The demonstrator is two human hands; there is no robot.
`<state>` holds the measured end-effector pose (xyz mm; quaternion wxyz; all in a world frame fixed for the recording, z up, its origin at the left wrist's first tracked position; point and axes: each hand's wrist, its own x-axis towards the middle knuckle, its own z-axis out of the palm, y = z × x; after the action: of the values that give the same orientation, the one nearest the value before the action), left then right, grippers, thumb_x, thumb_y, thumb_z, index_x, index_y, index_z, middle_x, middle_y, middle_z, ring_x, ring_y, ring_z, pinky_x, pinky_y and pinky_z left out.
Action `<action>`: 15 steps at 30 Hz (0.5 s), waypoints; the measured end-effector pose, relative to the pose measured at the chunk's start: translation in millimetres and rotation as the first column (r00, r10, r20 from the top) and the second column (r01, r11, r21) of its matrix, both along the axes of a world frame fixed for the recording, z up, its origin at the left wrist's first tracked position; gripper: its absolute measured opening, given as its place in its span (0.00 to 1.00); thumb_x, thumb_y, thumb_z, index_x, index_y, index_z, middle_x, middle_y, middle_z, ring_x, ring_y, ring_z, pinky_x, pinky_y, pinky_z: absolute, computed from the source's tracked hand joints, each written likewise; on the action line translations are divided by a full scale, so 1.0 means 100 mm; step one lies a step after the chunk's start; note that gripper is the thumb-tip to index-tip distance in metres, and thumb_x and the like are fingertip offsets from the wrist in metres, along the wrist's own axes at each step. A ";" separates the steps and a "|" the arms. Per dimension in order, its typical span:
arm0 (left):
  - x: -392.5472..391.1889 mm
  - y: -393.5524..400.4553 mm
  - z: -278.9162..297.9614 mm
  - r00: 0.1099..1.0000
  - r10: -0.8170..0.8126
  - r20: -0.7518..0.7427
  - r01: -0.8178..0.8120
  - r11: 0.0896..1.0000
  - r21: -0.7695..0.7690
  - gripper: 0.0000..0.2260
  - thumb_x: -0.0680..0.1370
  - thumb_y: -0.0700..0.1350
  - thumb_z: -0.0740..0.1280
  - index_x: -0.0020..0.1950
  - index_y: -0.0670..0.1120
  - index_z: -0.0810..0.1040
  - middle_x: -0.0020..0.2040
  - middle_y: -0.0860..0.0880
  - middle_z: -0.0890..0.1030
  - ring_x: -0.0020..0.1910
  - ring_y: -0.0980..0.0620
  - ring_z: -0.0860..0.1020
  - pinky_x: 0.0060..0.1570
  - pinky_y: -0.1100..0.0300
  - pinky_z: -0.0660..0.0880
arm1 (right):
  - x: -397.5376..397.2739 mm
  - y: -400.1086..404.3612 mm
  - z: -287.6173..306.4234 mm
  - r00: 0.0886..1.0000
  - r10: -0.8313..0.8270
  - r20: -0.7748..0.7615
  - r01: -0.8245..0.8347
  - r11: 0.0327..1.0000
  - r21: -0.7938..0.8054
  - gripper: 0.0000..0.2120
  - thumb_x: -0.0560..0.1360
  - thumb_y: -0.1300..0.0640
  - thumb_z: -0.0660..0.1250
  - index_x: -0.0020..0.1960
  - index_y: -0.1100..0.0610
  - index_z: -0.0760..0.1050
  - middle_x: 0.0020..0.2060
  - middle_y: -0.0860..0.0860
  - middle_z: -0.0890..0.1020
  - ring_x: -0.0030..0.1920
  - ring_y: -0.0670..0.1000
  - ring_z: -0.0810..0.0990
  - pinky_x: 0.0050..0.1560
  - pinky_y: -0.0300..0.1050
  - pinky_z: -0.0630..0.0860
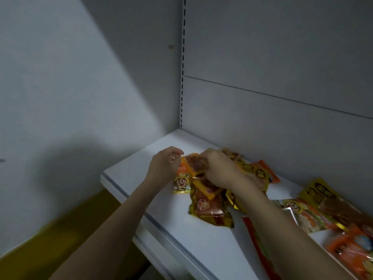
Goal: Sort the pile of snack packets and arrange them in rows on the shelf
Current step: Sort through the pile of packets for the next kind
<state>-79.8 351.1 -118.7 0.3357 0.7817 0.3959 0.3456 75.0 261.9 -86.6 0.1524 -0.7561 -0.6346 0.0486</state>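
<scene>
A pile of yellow and orange snack packets [207, 207] lies on the white shelf [191, 239] near its left end. My left hand [164, 165] is at the pile's left edge, its fingers curled over a small orange and yellow packet [181, 183] with a cartoon face. My right hand [219, 168] grips a yellow-edged packet of brown snack [196, 163] on top of the pile. More yellow packets [256, 172] lie behind my right wrist, against the back panel.
Several more yellow and orange packets [333, 209] are scattered along the shelf to the right. A grey side wall [80, 77] closes the left, and a grey back panel [282, 77] with a slotted upright stands behind. The shelf's front edge [125, 196] runs diagonally.
</scene>
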 end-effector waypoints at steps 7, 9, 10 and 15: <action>0.12 0.31 -0.28 0.968 -0.147 0.204 0.184 0.967 -0.177 0.20 0.80 0.33 0.60 0.59 0.56 0.81 0.58 0.52 0.81 0.47 0.46 0.82 0.40 0.59 0.80 | 0.03 0.30 -0.37 0.969 -0.179 0.172 0.177 0.984 0.031 0.10 0.78 0.56 0.62 0.53 0.49 0.80 0.49 0.50 0.82 0.51 0.55 0.79 0.52 0.52 0.76; 0.14 0.34 -0.29 0.942 -0.191 0.276 0.249 0.948 -0.195 0.19 0.80 0.33 0.60 0.62 0.54 0.80 0.59 0.52 0.81 0.45 0.47 0.83 0.38 0.62 0.80 | 0.01 0.29 -0.32 0.967 -0.214 0.138 0.179 0.957 0.228 0.10 0.81 0.56 0.60 0.53 0.53 0.80 0.48 0.52 0.82 0.51 0.56 0.79 0.52 0.52 0.74; 0.14 0.33 -0.28 0.932 -0.208 0.295 0.269 0.945 -0.184 0.18 0.81 0.34 0.61 0.63 0.52 0.79 0.59 0.52 0.81 0.44 0.53 0.83 0.39 0.67 0.78 | 0.00 0.28 -0.26 0.974 -0.212 0.076 0.177 0.929 0.325 0.10 0.82 0.57 0.60 0.52 0.55 0.80 0.47 0.53 0.82 0.49 0.56 0.79 0.48 0.51 0.74; 0.09 0.24 -0.23 0.905 -0.255 0.339 0.308 0.945 -0.110 0.10 0.78 0.46 0.69 0.60 0.49 0.79 0.52 0.54 0.83 0.46 0.66 0.82 0.40 0.70 0.77 | 0.04 0.31 0.13 0.933 -0.017 -0.359 0.187 0.875 0.446 0.08 0.82 0.61 0.60 0.46 0.57 0.76 0.36 0.48 0.78 0.38 0.50 0.77 0.38 0.53 0.78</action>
<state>-70.8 374.9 -142.1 0.5040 0.7344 0.2454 0.3826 79.4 292.5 -73.5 0.4430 -0.7085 -0.5491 0.0154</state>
